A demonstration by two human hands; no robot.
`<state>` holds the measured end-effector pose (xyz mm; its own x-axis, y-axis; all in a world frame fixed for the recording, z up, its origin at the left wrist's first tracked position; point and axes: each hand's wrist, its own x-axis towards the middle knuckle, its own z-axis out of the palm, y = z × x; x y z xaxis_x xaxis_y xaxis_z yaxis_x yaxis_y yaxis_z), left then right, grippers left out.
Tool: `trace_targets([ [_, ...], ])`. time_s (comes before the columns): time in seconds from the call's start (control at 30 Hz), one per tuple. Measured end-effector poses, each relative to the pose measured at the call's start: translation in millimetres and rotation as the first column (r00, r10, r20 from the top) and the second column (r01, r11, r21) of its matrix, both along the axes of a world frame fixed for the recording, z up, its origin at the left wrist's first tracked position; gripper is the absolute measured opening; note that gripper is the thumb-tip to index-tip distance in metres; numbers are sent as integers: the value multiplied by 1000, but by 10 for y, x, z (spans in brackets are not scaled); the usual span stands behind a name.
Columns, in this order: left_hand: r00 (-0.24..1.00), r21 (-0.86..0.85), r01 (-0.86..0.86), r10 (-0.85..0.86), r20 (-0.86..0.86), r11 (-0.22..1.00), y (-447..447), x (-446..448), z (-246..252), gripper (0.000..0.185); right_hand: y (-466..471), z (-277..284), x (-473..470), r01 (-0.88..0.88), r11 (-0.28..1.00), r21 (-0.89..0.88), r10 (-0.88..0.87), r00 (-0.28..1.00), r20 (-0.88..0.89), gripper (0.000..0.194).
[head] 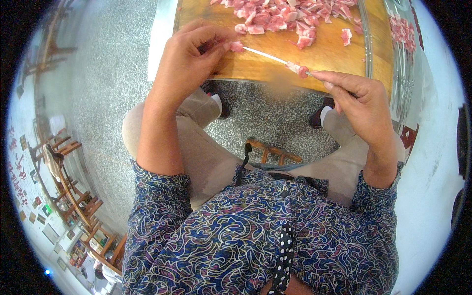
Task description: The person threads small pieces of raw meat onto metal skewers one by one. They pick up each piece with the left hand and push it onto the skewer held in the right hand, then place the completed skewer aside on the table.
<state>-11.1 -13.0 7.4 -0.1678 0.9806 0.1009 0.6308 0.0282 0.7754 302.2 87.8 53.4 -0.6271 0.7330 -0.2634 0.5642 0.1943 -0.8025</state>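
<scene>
My right hand (357, 97) pinches a thin metal skewer (263, 55) near one end, thumb against fingers. Pieces of raw meat (294, 67) are threaded on it close to those fingertips. Between the fingers of my left hand (201, 49) is another small piece of raw meat (236, 47), touching the skewer's far tip. Whether the tip has gone into that piece I cannot tell. Beyond both hands, a heap of cut raw meat (284, 18) covers the far part of a wooden board (332, 55). One loose piece (346, 37) lies apart on the right.
Several skewers with meat on their far ends (402, 33) lie right of the board. My knees flank the board's near edge, over a speckled floor (254, 121). A small wooden stool (273, 151) shows beneath me. Wooden chairs (66, 147) stand far left.
</scene>
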Motion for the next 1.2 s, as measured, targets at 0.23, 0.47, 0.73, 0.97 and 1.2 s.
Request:
trace_targets([
  [0.23, 999, 49, 26, -27, 21, 998, -15, -11, -12, 13, -10, -4, -20, -25, 999, 49, 24, 1000, 10, 28],
  [0.47, 999, 23, 9, -8, -40, 1000, -16, 10, 0, 12, -42, 141, -105, -44, 997, 58, 39, 995, 94, 28],
  [0.73, 999, 46, -9, 8, 35, 999, -4, 45, -32, 11, -157, 209, -175, -84, 957, 276, 71, 996, 56, 26],
  [0.97, 1000, 58, 10, -10, 5, 998, 6, 19, -47, 12, -131, 99, -207, -122, 941, 317, 113, 992, 47, 30],
  [1.2, 997, 54, 45, -41, -61, 998, 15, 9, -21, 13, -124, -84, -345, -95, 985, 142, 95, 995, 4, 28],
])
